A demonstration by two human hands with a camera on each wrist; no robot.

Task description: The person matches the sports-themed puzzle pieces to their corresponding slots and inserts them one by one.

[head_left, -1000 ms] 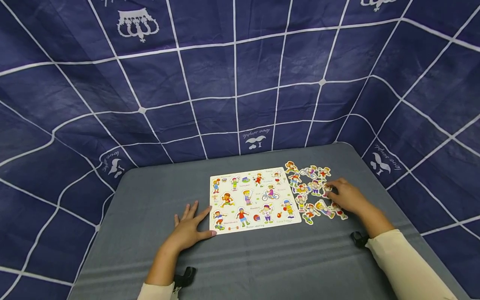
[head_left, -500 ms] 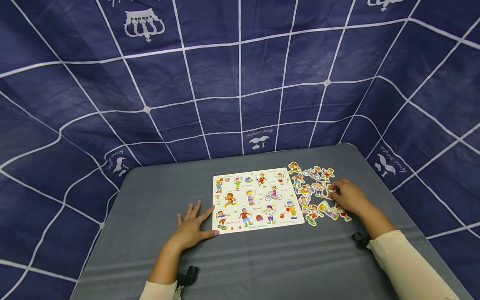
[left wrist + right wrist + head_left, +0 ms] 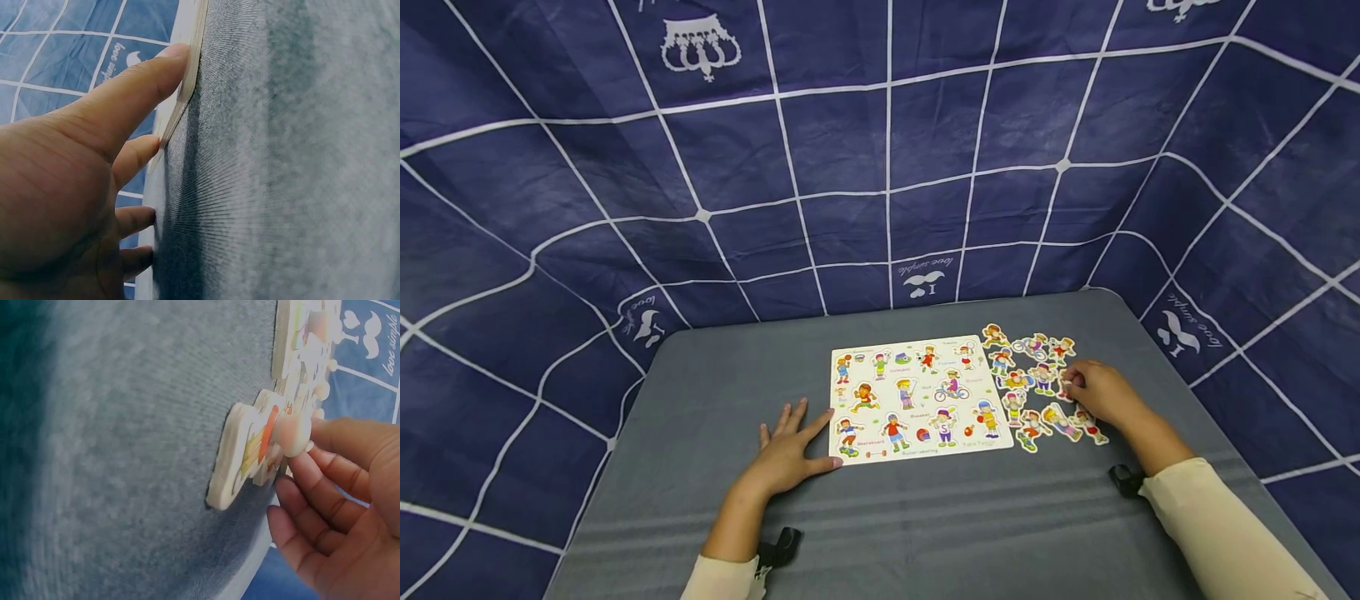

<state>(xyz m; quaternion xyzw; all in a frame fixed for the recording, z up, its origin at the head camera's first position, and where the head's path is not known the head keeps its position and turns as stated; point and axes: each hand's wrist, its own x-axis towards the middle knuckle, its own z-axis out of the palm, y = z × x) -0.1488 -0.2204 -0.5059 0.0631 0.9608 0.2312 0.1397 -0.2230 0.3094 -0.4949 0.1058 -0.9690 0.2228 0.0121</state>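
A white puzzle board [image 3: 887, 421] printed with children playing sports lies flat on the grey table. My left hand [image 3: 786, 457] rests at its left edge with fingers spread. In the left wrist view, the thumb [image 3: 147, 81] and index fingertip touch the board's pale edge [image 3: 194, 56]. To the right of the board lies a group of loose figure-shaped puzzle pieces [image 3: 1043, 377]. My right hand [image 3: 1103, 393] pinches a puzzle piece [image 3: 1064, 388] at the right side of this group. In the right wrist view, a nearer piece [image 3: 240, 456] with a rounded knob [image 3: 295, 434] partly hides the fingertips.
Grey cloth [image 3: 925, 525] covers the table around the board. Behind and on both sides hangs a dark blue sheet [image 3: 835, 150] with white grid lines. Black straps with small mounts [image 3: 781, 546] sit on both wrists, by the cream sleeves [image 3: 1217, 508].
The head view has shifted slightly, so the board and pieces appear further right. Both hands keep nearly the same place, the left on the board's edge and the right at the same piece.
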